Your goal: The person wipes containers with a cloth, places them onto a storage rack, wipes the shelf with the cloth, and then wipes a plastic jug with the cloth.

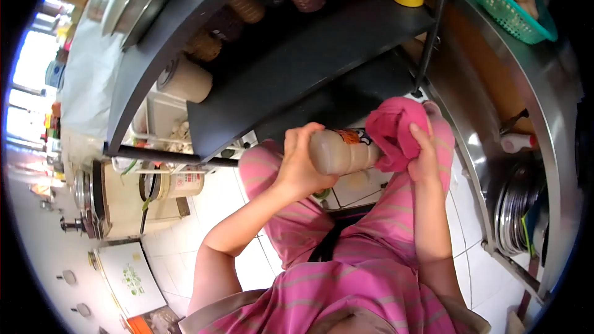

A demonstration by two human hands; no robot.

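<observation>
Broadly, a smooth, dark shelf stands before striped pink trousers. Between the knees, the left hand grips a rounded, cloudy jar, tipped sideways; the right hand clutches a soft, crumpled pink cloth at the jar's right end.

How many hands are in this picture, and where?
2: the left hand is around the jar; the right hand holds the pink cloth. No others show.
</observation>
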